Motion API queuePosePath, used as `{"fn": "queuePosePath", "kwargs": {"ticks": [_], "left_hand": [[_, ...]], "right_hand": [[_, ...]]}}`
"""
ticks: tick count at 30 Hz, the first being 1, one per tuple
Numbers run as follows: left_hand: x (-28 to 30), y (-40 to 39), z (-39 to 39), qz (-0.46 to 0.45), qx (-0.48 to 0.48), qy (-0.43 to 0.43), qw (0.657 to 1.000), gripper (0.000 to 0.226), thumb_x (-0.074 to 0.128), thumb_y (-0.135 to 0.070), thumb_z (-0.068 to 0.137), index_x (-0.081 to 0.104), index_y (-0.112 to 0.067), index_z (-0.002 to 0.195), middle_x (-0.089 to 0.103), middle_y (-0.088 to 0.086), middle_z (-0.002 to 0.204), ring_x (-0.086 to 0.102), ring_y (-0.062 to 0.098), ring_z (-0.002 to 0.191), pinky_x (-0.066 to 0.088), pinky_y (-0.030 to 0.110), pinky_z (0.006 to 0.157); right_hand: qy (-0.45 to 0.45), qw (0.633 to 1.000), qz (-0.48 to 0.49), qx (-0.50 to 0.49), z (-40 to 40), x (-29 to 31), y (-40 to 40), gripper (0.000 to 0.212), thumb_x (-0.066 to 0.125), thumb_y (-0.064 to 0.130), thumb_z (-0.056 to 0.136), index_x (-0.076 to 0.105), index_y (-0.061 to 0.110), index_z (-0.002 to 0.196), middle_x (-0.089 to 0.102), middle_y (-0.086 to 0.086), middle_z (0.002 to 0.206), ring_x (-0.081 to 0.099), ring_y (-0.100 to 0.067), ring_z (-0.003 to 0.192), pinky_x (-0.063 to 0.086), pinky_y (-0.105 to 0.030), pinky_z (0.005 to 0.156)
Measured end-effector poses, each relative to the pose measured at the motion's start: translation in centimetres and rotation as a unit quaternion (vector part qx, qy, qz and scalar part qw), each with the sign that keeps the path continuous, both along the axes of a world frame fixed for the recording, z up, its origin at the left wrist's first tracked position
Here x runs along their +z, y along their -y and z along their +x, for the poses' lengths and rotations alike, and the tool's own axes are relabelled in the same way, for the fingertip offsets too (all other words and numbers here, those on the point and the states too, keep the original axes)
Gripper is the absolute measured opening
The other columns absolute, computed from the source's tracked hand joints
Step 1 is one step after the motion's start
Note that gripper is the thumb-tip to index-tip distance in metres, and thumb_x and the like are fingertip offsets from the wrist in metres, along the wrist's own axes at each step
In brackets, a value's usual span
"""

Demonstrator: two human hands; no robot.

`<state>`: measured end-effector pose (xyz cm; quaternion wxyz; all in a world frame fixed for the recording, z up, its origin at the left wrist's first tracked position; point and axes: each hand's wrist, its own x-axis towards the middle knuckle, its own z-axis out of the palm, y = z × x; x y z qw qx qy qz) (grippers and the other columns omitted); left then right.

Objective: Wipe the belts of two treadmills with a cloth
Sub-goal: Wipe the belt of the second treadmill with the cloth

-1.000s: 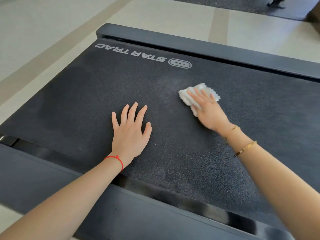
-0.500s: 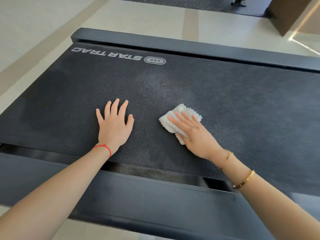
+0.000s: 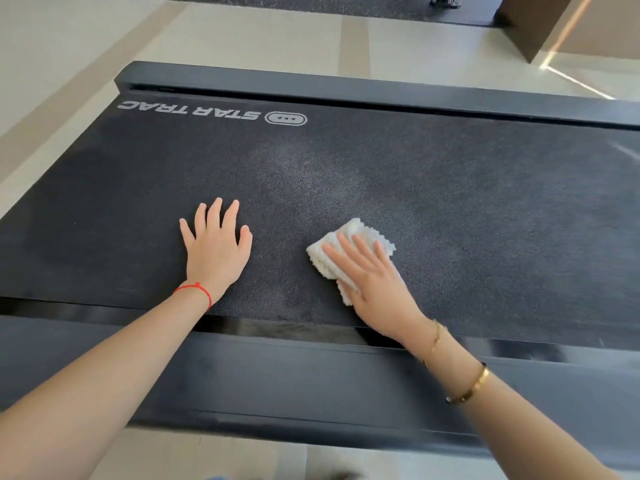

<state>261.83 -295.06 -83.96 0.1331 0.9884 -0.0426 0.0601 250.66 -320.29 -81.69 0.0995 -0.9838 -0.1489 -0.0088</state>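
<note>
A dark treadmill belt (image 3: 450,209) with STAR TRAC lettering at its far left fills the view. My right hand (image 3: 375,275) presses a folded white cloth (image 3: 346,244) flat on the belt near its near edge, fingers straight over the cloth. My left hand (image 3: 216,247) rests flat on the belt to the left of the cloth, fingers spread. A paler dusty patch (image 3: 311,174) lies on the belt beyond the hands.
Black side rails run along the near edge (image 3: 311,375) and the far edge (image 3: 346,88) of the belt. Pale tiled floor (image 3: 242,36) surrounds the treadmill. A dark mat (image 3: 346,1) and a brown panel (image 3: 526,26) lie at the back.
My right hand has drawn the cloth back toward the near edge of the belt. My left hand has stayed flat on the belt.
</note>
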Motion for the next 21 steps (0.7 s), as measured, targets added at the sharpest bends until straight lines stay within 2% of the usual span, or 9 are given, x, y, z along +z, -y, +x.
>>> {"fn": "queuePosePath", "kwargs": {"ticks": [4,7,9,11,13,19,21], "left_hand": [[0.3,1.3,-0.7,-0.023,-0.004,-0.025,0.999,0.056,0.040,-0.037,0.101,0.031,-0.021,0.153,0.022,0.007,0.162,0.009,0.032,0.151,0.004,0.064,0.118],[0.4,3.2,-1.8,-0.028,-0.038,-0.028,0.999,0.057,0.040,-0.040,0.100,0.030,-0.023,0.154,0.020,0.005,0.163,0.007,0.029,0.151,0.003,0.064,0.118],[0.4,4.7,-2.5,-0.029,-0.062,-0.023,0.997,0.057,0.038,-0.040,0.101,0.028,-0.024,0.154,0.019,0.005,0.163,0.007,0.028,0.152,0.002,0.064,0.118],[0.4,6.2,-3.1,-0.023,-0.077,-0.021,0.997,0.057,0.037,-0.040,0.101,0.026,-0.025,0.155,0.018,0.004,0.164,0.006,0.028,0.152,0.002,0.064,0.118],[0.3,7.4,-3.6,-0.019,-0.086,-0.022,0.996,0.057,0.036,-0.041,0.101,0.025,-0.025,0.155,0.017,0.004,0.164,0.006,0.028,0.152,0.001,0.064,0.118],[-0.3,8.7,-4.5,0.002,-0.094,-0.008,0.996,0.058,0.034,-0.041,0.101,0.024,-0.024,0.156,0.016,0.004,0.164,0.007,0.028,0.152,0.002,0.064,0.118],[-0.3,8.6,-4.5,-0.002,-0.094,-0.007,0.996,0.057,0.035,-0.041,0.101,0.025,-0.024,0.155,0.017,0.005,0.164,0.007,0.028,0.152,0.001,0.064,0.119]], "right_hand": [[-0.017,0.998,0.053,-0.001,-2.2,0.1,1.6,0.057,0.041,0.021,0.102,0.020,0.028,0.154,0.013,0.007,0.162,-0.006,-0.004,0.145,-0.006,-0.031,0.119],[-0.008,0.997,0.043,-0.065,-2.4,-0.3,4.2,0.057,0.042,0.023,0.102,0.020,0.027,0.154,0.015,0.006,0.162,0.003,-0.014,0.151,0.001,-0.037,0.123],[0.004,0.989,0.028,-0.145,-2.3,-0.3,6.2,0.059,0.045,0.019,0.100,0.023,0.025,0.154,0.019,0.002,0.162,0.012,-0.024,0.150,0.007,-0.042,0.121],[0.003,0.973,0.032,-0.229,-2.1,-0.1,7.7,0.061,0.045,0.015,0.097,0.024,0.024,0.154,0.018,-0.002,0.162,0.014,-0.028,0.150,0.007,-0.045,0.119],[-0.007,0.965,0.019,-0.260,-2.0,-0.1,7.8,0.063,0.044,0.013,0.096,0.021,0.025,0.154,0.015,-0.003,0.163,0.011,-0.029,0.150,0.006,-0.047,0.119],[-0.030,0.993,0.009,-0.111,-6.2,-0.4,4.4,0.063,0.043,0.020,0.101,0.012,0.032,0.155,0.007,0.007,0.164,0.000,-0.020,0.152,0.005,-0.045,0.123],[-0.033,0.994,0.031,-0.101,-7.4,-0.4,4.6,0.064,0.043,0.021,0.102,0.011,0.035,0.154,0.005,0.011,0.163,-0.002,-0.017,0.152,0.003,-0.041,0.124]]}}
